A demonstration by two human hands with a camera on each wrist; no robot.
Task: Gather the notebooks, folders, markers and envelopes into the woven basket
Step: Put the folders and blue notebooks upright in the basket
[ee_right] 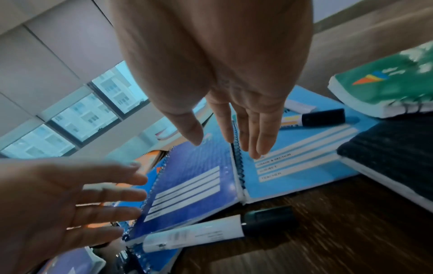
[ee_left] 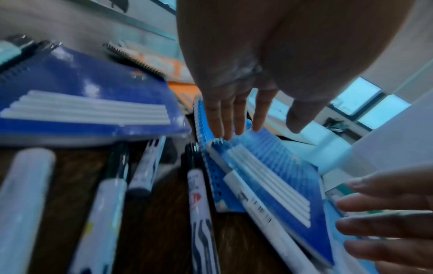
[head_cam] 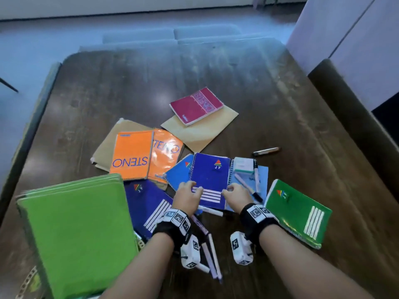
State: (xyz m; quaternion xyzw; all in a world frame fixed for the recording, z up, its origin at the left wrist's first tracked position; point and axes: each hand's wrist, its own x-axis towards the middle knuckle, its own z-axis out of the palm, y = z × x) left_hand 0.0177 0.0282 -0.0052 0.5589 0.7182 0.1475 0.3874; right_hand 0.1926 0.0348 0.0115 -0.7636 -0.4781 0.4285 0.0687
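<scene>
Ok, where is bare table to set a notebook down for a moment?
Bare wood lies across the far half of the table, beyond the red steno pad, and right of the loose marker. Crowded: around both hands, between the green folders and the green notebook.

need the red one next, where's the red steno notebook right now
In the head view the red steno notebook lies farthest from the hands, beyond the orange steno notebooks, resting partly on a brown envelope near the table's middle.
</scene>
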